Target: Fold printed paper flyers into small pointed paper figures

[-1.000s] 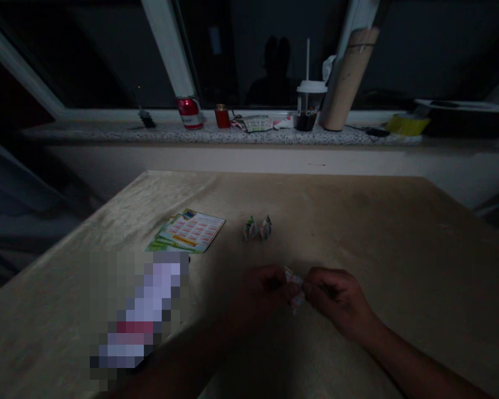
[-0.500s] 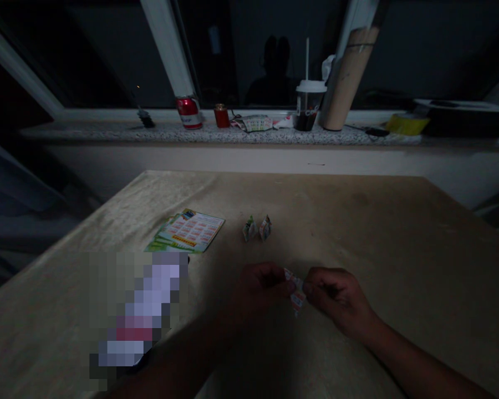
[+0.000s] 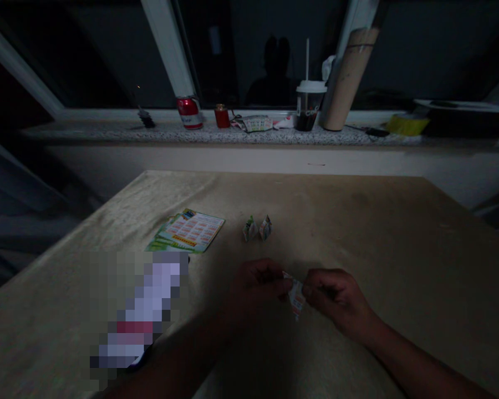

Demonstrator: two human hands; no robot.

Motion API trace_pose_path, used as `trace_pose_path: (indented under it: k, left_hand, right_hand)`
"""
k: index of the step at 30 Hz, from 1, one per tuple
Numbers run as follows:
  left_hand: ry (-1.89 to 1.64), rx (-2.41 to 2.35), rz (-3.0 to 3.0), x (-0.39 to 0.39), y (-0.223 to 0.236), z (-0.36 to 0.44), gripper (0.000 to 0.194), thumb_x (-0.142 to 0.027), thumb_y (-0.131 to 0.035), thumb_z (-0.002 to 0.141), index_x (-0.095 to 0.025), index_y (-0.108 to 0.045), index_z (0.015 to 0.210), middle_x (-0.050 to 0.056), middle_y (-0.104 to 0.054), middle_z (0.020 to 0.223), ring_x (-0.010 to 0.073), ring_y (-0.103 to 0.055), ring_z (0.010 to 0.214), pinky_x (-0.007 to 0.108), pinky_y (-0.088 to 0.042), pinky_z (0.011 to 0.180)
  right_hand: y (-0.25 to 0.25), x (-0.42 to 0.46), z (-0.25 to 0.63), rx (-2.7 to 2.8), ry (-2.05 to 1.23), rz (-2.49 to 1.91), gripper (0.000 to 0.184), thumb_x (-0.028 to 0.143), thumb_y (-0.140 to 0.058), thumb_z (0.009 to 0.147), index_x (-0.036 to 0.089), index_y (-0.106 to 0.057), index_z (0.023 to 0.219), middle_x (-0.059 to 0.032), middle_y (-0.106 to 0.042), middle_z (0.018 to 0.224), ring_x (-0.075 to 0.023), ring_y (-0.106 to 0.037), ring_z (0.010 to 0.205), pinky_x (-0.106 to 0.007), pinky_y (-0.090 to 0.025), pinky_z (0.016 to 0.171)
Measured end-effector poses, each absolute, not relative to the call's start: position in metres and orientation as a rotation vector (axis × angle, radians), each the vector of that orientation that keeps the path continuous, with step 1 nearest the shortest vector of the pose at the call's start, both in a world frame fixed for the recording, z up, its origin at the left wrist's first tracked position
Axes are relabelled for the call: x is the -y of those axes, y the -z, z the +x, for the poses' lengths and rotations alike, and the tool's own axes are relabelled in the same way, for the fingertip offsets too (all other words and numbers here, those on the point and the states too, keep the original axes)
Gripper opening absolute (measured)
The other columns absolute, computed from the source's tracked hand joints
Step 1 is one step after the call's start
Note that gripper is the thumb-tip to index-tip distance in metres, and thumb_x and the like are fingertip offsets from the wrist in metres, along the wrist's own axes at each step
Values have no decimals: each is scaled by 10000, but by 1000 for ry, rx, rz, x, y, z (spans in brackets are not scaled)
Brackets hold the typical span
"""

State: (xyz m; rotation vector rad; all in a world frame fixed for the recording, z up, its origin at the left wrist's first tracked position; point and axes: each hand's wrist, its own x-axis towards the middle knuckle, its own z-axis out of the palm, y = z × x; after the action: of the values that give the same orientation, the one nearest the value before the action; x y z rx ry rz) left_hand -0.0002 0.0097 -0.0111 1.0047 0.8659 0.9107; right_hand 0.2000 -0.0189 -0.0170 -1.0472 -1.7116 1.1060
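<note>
A small folded piece of printed paper point(image 3: 296, 302), white with red print and narrowing to a point at the bottom, is held between both hands above the table. My left hand point(image 3: 260, 285) pinches its upper left edge with thumb and fingers. On the right side, my right hand point(image 3: 336, 291) grips the paper's other edge between thumb and forefinger. Beyond the hands stand two small folded paper pieces, one with green print point(image 3: 249, 228) and one beside it point(image 3: 265, 228). A fanned stack of printed calendar sheets point(image 3: 195, 230) lies to their left.
A pixelated long object point(image 3: 149, 305) lies on the table point(image 3: 357, 221) left of my forearm. Along the windowsill point(image 3: 149, 133) are a red can point(image 3: 189, 113), a small red jar point(image 3: 222, 116), a crumpled wrapper point(image 3: 255, 123), a lidded cup with straw point(image 3: 309, 108) and a tall tube point(image 3: 349, 83).
The folded paper has turned slightly between my fingers and shows a flatter, wider face. My left hand has shifted a little; the right hand stays nearly in place.
</note>
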Motion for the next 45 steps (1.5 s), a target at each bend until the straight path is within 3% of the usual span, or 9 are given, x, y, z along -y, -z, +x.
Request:
trace_pose_path:
  k: [23, 30, 37, 45]
  left_hand:
    - [-901, -893, 1054, -12, 9, -2, 173, -260, -792, 695, -143, -691, 618, 7, -663, 557, 128, -601, 543, 243, -460, 584]
    - [-825, -846, 1097, -12, 17, 0, 316, -431, -817, 711, -132, -718, 737, 29, -692, 663, 137, -614, 600, 257, -478, 620]
    - [-785, -882, 1313, -8, 18, 0, 298, -406, -710, 822, -137, -690, 696, 16, -645, 641, 127, -569, 602, 254, -428, 618]
    - [-791, -936, 1326, -6, 18, 4, 317, -415, -653, 850, -141, -640, 693, 18, -625, 654, 128, -548, 605, 262, -411, 611]
  right_hand:
    - [19, 19, 200, 1746, -1125, -1094, 348, 336, -547, 945, 173, -553, 637, 40, -410, 571, -107, -364, 526, -249, -291, 495]
    - [18, 18, 199, 1606, -1141, -1112, 365, 359, -569, 949, 174, -552, 635, 47, -402, 572, -97, -340, 514, -238, -257, 469]
    - [16, 19, 198, 1616, -1085, -1127, 370, 376, -571, 948, 164, -578, 644, 36, -428, 570, -102, -358, 517, -244, -274, 482]
    - [15, 18, 197, 1578, -1078, -1144, 363, 369, -570, 951, 172, -574, 647, 48, -414, 553, -95, -344, 496, -237, -259, 460]
